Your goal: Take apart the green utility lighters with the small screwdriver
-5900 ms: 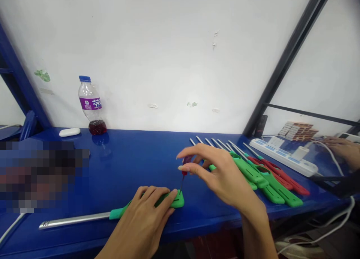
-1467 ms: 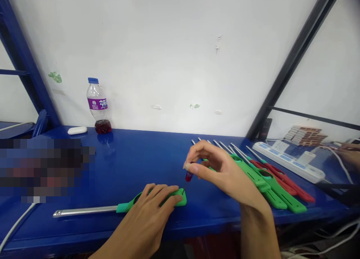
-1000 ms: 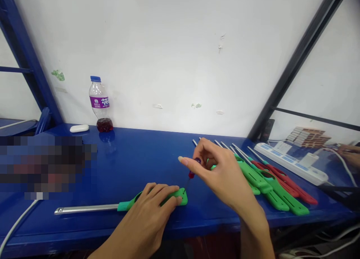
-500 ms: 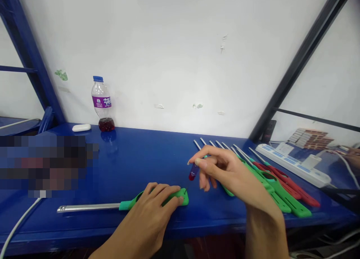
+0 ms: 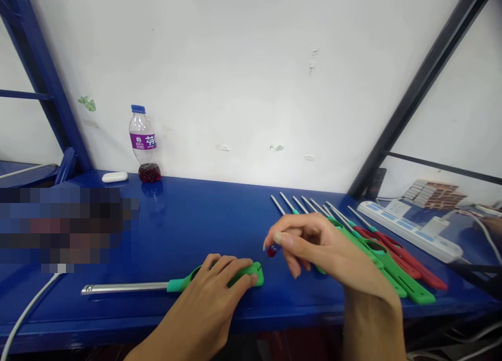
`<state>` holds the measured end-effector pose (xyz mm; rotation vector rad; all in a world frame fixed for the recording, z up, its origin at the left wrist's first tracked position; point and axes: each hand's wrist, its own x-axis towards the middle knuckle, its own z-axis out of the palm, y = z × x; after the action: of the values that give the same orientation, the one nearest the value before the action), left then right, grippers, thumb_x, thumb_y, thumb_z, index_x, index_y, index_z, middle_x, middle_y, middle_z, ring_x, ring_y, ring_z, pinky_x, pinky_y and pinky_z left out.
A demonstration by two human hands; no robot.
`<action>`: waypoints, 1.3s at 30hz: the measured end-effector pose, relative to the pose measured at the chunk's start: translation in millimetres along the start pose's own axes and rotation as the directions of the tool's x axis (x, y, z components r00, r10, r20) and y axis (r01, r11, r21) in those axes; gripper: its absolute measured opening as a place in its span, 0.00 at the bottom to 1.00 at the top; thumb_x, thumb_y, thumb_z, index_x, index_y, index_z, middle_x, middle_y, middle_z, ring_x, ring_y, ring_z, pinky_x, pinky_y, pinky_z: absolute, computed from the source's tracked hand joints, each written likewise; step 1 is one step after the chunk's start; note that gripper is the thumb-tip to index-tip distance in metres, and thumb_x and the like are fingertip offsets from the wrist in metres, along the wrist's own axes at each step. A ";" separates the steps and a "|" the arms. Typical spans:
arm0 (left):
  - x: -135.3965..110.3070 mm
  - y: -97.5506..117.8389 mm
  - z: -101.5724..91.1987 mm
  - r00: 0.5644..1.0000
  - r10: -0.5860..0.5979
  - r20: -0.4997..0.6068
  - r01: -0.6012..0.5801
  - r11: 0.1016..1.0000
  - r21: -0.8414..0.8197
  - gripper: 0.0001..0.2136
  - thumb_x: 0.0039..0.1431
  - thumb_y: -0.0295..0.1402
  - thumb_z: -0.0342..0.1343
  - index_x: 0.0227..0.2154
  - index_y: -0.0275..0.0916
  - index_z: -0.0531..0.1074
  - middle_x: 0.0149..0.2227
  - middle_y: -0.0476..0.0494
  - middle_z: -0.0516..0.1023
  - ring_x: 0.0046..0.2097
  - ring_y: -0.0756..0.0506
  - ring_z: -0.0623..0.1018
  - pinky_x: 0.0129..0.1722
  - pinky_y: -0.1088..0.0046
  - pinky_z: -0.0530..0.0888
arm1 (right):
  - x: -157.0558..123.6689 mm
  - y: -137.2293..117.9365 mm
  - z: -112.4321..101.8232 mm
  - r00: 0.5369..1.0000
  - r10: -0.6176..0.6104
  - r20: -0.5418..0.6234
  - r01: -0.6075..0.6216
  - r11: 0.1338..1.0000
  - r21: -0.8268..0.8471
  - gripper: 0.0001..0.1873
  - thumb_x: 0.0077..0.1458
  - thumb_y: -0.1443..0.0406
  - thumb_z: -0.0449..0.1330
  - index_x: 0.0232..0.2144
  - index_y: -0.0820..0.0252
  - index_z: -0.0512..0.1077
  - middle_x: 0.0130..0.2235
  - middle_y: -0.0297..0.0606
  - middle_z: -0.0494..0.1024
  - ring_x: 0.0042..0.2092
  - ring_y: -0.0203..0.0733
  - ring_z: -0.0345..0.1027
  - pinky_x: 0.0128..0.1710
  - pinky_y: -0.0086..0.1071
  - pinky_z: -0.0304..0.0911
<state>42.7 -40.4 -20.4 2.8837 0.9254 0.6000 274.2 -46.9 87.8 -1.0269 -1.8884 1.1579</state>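
A long-necked gas lighter (image 5: pixel 129 288) with a silver tube and green handle lies crosswise near the table's front edge. My left hand (image 5: pixel 214 290) grips its handle and holds it against the table; the fingers hide part of it. Just right of and above the handle's end, my right hand (image 5: pixel 306 246) pinches a small blue and red piece (image 5: pixel 273 249) between thumb and fingertips. Most of that piece is covered, and its kind is not clear. The pinched piece is apart from the lighter.
Several green and red long-necked lighters (image 5: pixel 411 282) lie side by side at the right. Beyond them is a white power strip (image 5: pixel 411 230). A drink bottle (image 5: pixel 145 146) and a white case (image 5: pixel 115 177) stand by the wall. A white cable (image 5: pixel 29 311) runs at the left.
My right hand has dropped slightly and shifted a little right, its fingers now covering more of the small piece. The left hand and the lighter have stayed in place.
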 end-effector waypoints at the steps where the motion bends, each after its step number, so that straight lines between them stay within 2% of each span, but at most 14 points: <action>1: -0.4 0.4 -0.3 1.000 -0.002 0.010 0.002 1.000 -0.001 0.31 0.59 0.09 0.44 0.61 0.43 0.66 0.63 0.41 0.74 0.60 0.37 0.74 0.58 0.49 0.72 | 0.2 1.7 -1.3 0.999 0.002 0.050 -0.004 0.999 0.044 0.19 0.70 0.51 0.58 0.41 0.58 0.81 0.23 0.33 0.77 0.25 0.34 0.70 0.23 0.26 0.58; 3: -0.9 1.1 -0.8 1.000 -0.003 0.030 0.003 1.000 -0.002 0.31 0.59 0.10 0.44 0.61 0.43 0.67 0.63 0.40 0.73 0.60 0.36 0.74 0.58 0.48 0.72 | 1.7 5.1 -2.6 0.993 -0.001 0.121 -0.014 0.993 0.120 0.20 0.72 0.51 0.55 0.44 0.58 0.80 0.27 0.36 0.81 0.27 0.35 0.73 0.23 0.25 0.58; 5: -1.1 1.4 -0.9 0.999 -0.003 0.037 0.003 1.000 -0.001 0.31 0.59 0.10 0.44 0.61 0.43 0.67 0.64 0.40 0.73 0.61 0.36 0.74 0.58 0.47 0.72 | 4.0 7.2 -2.4 0.992 0.010 0.125 -0.030 0.988 0.154 0.18 0.72 0.52 0.56 0.44 0.58 0.79 0.28 0.36 0.83 0.27 0.34 0.73 0.23 0.24 0.59; 11: -1.7 0.0 2.0 1.000 0.005 0.010 -0.005 1.000 -0.006 0.30 0.60 0.10 0.45 0.61 0.43 0.66 0.64 0.41 0.73 0.60 0.36 0.73 0.58 0.46 0.72 | 5.1 -0.4 1.6 0.994 0.074 -0.075 -0.072 0.997 0.033 0.15 0.64 0.52 0.65 0.39 0.57 0.81 0.24 0.30 0.72 0.23 0.31 0.61 0.21 0.25 0.55; 13: -2.2 -0.2 2.9 1.000 0.008 -0.003 -0.008 1.000 -0.009 0.30 0.60 0.10 0.45 0.61 0.42 0.66 0.63 0.40 0.73 0.60 0.35 0.73 0.57 0.45 0.72 | 4.3 -3.1 2.9 0.988 0.065 -0.143 -0.072 0.997 -0.041 0.15 0.63 0.52 0.65 0.38 0.56 0.81 0.28 0.32 0.74 0.25 0.31 0.61 0.21 0.26 0.54; 16: -2.5 -0.3 3.3 1.000 0.012 -0.027 -0.012 1.000 -0.017 0.30 0.60 0.10 0.45 0.60 0.42 0.67 0.63 0.41 0.74 0.59 0.36 0.74 0.57 0.45 0.72 | 3.7 -4.2 4.5 0.981 0.031 -0.191 -0.051 0.994 -0.102 0.15 0.63 0.51 0.65 0.36 0.55 0.81 0.40 0.37 0.79 0.30 0.33 0.65 0.25 0.27 0.57; 19: -2.8 0.0 2.9 0.999 0.014 -0.039 -0.015 1.000 -0.011 0.29 0.60 0.10 0.45 0.60 0.42 0.67 0.62 0.41 0.74 0.59 0.35 0.74 0.56 0.46 0.73 | 2.7 -3.9 6.1 0.982 0.048 -0.185 -0.056 0.998 -0.039 0.15 0.64 0.51 0.64 0.35 0.56 0.78 0.49 0.41 0.81 0.31 0.33 0.66 0.27 0.29 0.60; 24: -2.6 0.8 2.0 0.999 0.015 -0.029 -0.015 1.000 0.004 0.29 0.60 0.10 0.45 0.60 0.41 0.67 0.63 0.40 0.74 0.60 0.35 0.74 0.57 0.43 0.72 | 1.9 -5.8 9.7 0.987 0.078 -0.137 -0.069 0.995 0.068 0.14 0.65 0.54 0.64 0.35 0.57 0.74 0.42 0.39 0.85 0.22 0.28 0.57 0.24 0.28 0.59; 25: -2.4 0.7 2.0 0.999 0.013 -0.030 -0.013 1.000 0.004 0.30 0.60 0.10 0.45 0.60 0.41 0.67 0.63 0.40 0.74 0.59 0.35 0.75 0.57 0.43 0.72 | 2.8 -5.8 10.4 0.988 0.075 -0.137 -0.067 0.996 0.063 0.13 0.65 0.54 0.64 0.35 0.57 0.74 0.42 0.39 0.86 0.21 0.28 0.57 0.23 0.28 0.58; 27: -1.9 0.2 2.6 0.999 0.011 -0.037 -0.011 1.000 0.003 0.30 0.59 0.10 0.45 0.60 0.42 0.67 0.62 0.41 0.75 0.59 0.35 0.75 0.57 0.43 0.72 | 5.3 -5.1 12.0 0.986 0.070 -0.152 -0.061 0.996 0.062 0.13 0.64 0.53 0.65 0.37 0.56 0.75 0.41 0.37 0.86 0.24 0.31 0.64 0.25 0.27 0.61; 30: -1.9 -1.6 5.2 0.998 0.015 -0.065 -0.016 1.000 -0.016 0.28 0.61 0.10 0.45 0.58 0.43 0.68 0.62 0.43 0.76 0.58 0.35 0.76 0.56 0.45 0.73 | 8.6 -4.3 14.5 0.982 0.050 -0.182 -0.038 0.997 0.070 0.11 0.64 0.54 0.66 0.40 0.54 0.77 0.38 0.35 0.87 0.36 0.37 0.77 0.38 0.28 0.70; 32: -2.7 -3.0 7.5 0.994 0.027 -0.105 -0.031 0.999 -0.028 0.27 0.63 0.12 0.46 0.58 0.43 0.69 0.62 0.43 0.76 0.58 0.36 0.76 0.56 0.46 0.73 | 8.8 -5.6 16.2 0.981 0.028 -0.189 -0.019 0.999 0.049 0.08 0.65 0.57 0.66 0.43 0.52 0.80 0.38 0.34 0.87 0.41 0.39 0.80 0.44 0.29 0.72; 35: -4.4 -4.0 10.1 0.985 0.042 -0.170 -0.048 0.998 -0.030 0.23 0.66 0.14 0.47 0.57 0.45 0.69 0.62 0.44 0.76 0.60 0.36 0.75 0.57 0.45 0.71 | 6.4 -9.8 17.7 0.982 0.001 -0.190 -0.004 1.000 -0.014 0.08 0.66 0.60 0.64 0.43 0.50 0.83 0.40 0.33 0.87 0.42 0.39 0.80 0.44 0.28 0.73; 39: -5.8 -2.1 9.7 0.974 0.010 -0.227 -0.011 1.000 -0.004 0.21 0.69 0.17 0.48 0.58 0.46 0.70 0.62 0.44 0.75 0.65 0.36 0.70 0.61 0.44 0.69 | 2.8 -12.4 17.0 0.973 0.007 -0.232 -0.025 0.997 -0.076 0.08 0.65 0.58 0.65 0.39 0.51 0.84 0.38 0.34 0.87 0.42 0.41 0.81 0.41 0.28 0.73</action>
<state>41.0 -41.4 -31.7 2.8602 0.9312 0.9477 255.2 -54.4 93.3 -1.1690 -1.7538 0.9340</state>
